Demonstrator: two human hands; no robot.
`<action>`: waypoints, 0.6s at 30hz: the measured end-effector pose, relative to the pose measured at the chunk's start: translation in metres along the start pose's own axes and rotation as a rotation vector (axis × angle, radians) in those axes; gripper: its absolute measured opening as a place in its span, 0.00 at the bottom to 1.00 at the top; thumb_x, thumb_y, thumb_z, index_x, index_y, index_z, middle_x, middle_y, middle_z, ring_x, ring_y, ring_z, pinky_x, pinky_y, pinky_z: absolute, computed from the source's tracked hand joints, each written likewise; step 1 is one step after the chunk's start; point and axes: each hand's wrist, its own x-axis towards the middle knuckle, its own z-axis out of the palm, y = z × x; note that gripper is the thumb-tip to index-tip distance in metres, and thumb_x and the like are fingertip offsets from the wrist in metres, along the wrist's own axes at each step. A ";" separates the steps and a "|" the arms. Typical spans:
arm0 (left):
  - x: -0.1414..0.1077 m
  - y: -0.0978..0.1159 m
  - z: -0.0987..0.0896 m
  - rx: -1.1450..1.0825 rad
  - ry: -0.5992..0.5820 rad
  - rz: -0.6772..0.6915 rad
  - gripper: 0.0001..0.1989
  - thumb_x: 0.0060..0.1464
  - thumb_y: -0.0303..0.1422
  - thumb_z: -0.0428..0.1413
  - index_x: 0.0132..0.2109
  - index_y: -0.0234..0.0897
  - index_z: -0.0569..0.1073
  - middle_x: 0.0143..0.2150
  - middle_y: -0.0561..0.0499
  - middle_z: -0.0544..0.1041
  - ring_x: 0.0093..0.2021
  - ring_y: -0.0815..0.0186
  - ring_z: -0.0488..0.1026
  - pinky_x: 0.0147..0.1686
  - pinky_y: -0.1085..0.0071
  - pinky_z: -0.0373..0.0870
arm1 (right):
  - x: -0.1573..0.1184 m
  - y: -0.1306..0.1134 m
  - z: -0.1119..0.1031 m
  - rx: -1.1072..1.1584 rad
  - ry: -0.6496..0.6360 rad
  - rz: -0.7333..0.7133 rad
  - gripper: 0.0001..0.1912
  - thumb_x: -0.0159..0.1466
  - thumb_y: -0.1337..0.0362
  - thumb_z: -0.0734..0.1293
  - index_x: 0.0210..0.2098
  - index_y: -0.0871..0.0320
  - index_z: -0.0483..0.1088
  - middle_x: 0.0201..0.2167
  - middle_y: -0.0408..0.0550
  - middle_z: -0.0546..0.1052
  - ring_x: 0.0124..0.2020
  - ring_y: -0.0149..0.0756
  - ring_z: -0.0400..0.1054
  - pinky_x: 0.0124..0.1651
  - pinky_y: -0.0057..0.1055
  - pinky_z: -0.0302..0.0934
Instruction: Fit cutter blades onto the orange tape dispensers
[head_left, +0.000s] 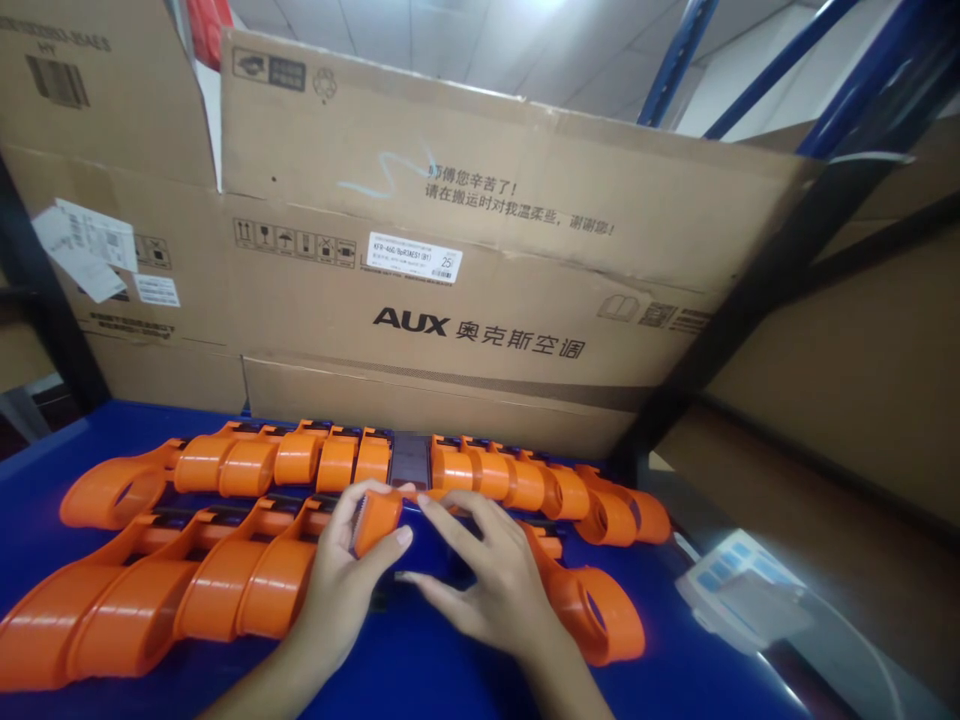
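Holding orange toothed piece (379, 522) between thumb and fingers of left hand (343, 562); just left of right hand (491, 570), its fingers widely parted; cannot tell if touching.

Passage over near blue tabletop (424, 675); orange pieces (214, 590) both sides, cardboard (487, 400) behind.

From here the orange tape dispensers (247, 467) look like smooth, glossy plastic. The AUX carton (300, 310) is matt cardboard, its label (414, 258) paper; the tabletop (420, 665) looks smooth.
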 end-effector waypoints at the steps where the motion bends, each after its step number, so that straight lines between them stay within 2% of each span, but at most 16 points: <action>1: 0.001 0.000 0.000 -0.006 0.001 -0.004 0.24 0.49 0.34 0.67 0.52 0.44 0.70 0.54 0.48 0.80 0.55 0.55 0.76 0.56 0.62 0.69 | 0.000 0.000 0.000 0.004 -0.002 -0.001 0.35 0.60 0.55 0.75 0.65 0.49 0.65 0.52 0.54 0.74 0.49 0.47 0.72 0.50 0.45 0.71; 5: 0.000 -0.001 0.001 -0.008 0.009 -0.014 0.26 0.48 0.35 0.68 0.54 0.44 0.71 0.54 0.47 0.80 0.56 0.53 0.76 0.57 0.61 0.69 | 0.000 -0.002 -0.001 0.015 -0.005 0.019 0.35 0.60 0.55 0.75 0.65 0.48 0.65 0.52 0.54 0.74 0.49 0.47 0.72 0.52 0.46 0.71; 8: -0.003 -0.001 0.000 -0.038 0.010 -0.042 0.30 0.49 0.37 0.68 0.59 0.46 0.70 0.59 0.47 0.77 0.59 0.52 0.73 0.58 0.61 0.69 | 0.000 -0.005 -0.002 0.054 0.007 0.073 0.36 0.59 0.55 0.74 0.65 0.50 0.65 0.52 0.54 0.74 0.51 0.48 0.72 0.54 0.46 0.69; 11: -0.006 0.001 -0.001 -0.138 -0.048 -0.070 0.30 0.53 0.40 0.65 0.63 0.47 0.69 0.64 0.46 0.73 0.63 0.50 0.69 0.58 0.60 0.68 | 0.001 -0.004 -0.005 0.170 0.022 0.166 0.33 0.61 0.56 0.73 0.64 0.52 0.66 0.54 0.55 0.74 0.52 0.48 0.72 0.56 0.44 0.68; 13: -0.007 0.003 -0.002 -0.181 -0.114 -0.059 0.28 0.55 0.40 0.64 0.62 0.45 0.71 0.60 0.45 0.76 0.59 0.51 0.72 0.56 0.61 0.70 | 0.002 -0.002 -0.007 0.294 0.025 0.239 0.28 0.64 0.56 0.70 0.62 0.53 0.68 0.54 0.54 0.75 0.52 0.46 0.72 0.57 0.42 0.67; 16: -0.007 0.006 -0.001 -0.193 -0.253 -0.072 0.26 0.55 0.39 0.64 0.60 0.41 0.73 0.45 0.45 0.82 0.44 0.56 0.79 0.47 0.64 0.74 | 0.003 0.001 -0.008 0.503 -0.020 0.353 0.17 0.71 0.55 0.63 0.51 0.56 0.75 0.44 0.49 0.79 0.45 0.42 0.74 0.52 0.38 0.68; 18: -0.008 0.006 0.000 -0.225 -0.293 -0.118 0.24 0.54 0.39 0.64 0.58 0.41 0.74 0.42 0.46 0.83 0.41 0.57 0.79 0.46 0.63 0.74 | 0.001 0.002 -0.007 0.600 -0.039 0.440 0.22 0.72 0.50 0.59 0.36 0.58 0.77 0.31 0.45 0.77 0.34 0.38 0.71 0.41 0.32 0.69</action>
